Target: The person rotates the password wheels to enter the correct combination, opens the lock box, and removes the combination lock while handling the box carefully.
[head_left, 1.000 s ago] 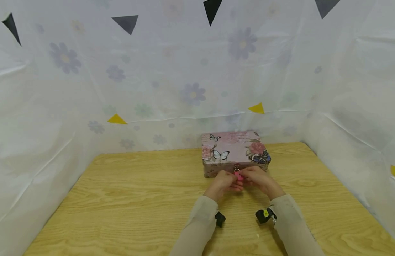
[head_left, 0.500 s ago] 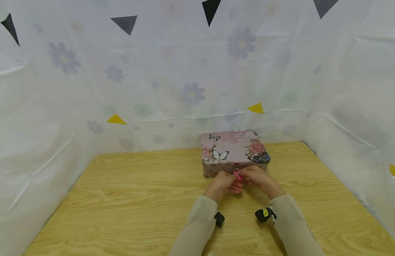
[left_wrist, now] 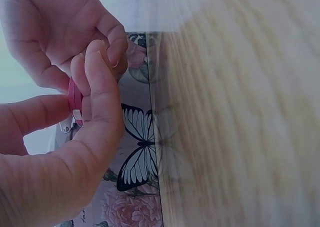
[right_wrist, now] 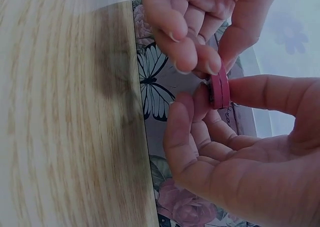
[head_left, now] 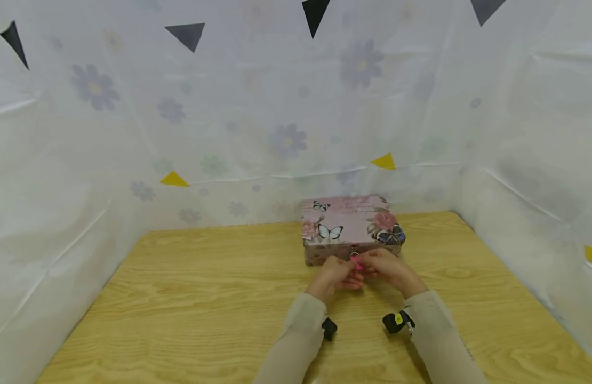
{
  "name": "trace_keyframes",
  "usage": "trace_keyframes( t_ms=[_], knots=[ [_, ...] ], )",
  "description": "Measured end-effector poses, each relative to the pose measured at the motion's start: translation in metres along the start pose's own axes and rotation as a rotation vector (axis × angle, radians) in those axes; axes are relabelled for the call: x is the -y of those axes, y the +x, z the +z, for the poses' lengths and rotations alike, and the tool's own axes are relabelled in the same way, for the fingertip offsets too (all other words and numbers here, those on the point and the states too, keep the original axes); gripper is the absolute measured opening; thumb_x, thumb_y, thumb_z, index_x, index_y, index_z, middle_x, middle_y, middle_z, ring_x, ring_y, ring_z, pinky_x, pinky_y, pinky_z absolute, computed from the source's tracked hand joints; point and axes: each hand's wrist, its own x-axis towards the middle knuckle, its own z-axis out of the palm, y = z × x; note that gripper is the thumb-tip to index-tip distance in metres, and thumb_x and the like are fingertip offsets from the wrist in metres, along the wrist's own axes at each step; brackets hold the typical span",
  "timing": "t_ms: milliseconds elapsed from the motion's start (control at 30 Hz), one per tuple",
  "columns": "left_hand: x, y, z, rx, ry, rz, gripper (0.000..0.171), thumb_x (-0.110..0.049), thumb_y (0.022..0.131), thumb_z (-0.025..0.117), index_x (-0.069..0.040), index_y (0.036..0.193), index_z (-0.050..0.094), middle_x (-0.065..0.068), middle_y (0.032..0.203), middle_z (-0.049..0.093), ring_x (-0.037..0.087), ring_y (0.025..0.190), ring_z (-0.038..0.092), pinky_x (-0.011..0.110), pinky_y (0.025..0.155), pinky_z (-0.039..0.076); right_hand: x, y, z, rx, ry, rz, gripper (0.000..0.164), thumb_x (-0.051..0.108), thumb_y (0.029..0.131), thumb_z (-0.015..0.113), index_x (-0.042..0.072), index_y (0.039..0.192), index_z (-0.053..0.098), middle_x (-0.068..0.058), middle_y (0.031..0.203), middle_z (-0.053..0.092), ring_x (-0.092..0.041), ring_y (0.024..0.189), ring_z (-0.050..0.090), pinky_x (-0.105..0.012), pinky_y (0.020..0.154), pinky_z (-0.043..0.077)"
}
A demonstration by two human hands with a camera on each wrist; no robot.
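A pink padlock (head_left: pixel 356 261) hangs by its silver shackle at the front clasp of a pink lidded box (head_left: pixel 350 217) printed with butterflies and roses. The lid is down. My left hand (head_left: pixel 332 276) pinches the padlock body between thumb and fingers from the left. From the other side my right hand (head_left: pixel 391 268) pinches it too, its thumb flat against one face in the right wrist view. There the padlock (right_wrist: pixel 220 89) shows edge-on as a narrow pink body, partly covered by fingertips. A bit of the silver clasp (left_wrist: pixel 66 126) shows beyond it in the left wrist view.
The box stands on a wood-grain table (head_left: pixel 205 298), near its back edge. A white flower-printed curtain (head_left: pixel 257 106) encloses the back and sides, with black and yellow triangles on it. Both wrists wear black camera straps (head_left: pixel 396 323) under pale sleeves.
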Motion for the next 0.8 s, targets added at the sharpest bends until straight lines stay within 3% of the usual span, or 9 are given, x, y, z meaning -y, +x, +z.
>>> trace_keyframes(
  t_ms=[800],
  knots=[
    [0.0000, 0.0000, 0.0020, -0.013, 0.028, 0.017, 0.029, -0.011, 0.100, 0.050, 0.011, 0.093, 0.067, 0.015, 0.076, 0.069, 0.020, 0.068, 0.070, 0.031, 0.066, 0.058, -0.0031, 0.0008, 0.0003, -0.019, -0.074, 0.002, 0.037, 0.005, 0.098, 0.040, -0.023, 0.121, 0.047, -0.007, 0.096, 0.064, -0.011, 0.082, 0.061, -0.032, 0.079, 0.053]
  ],
)
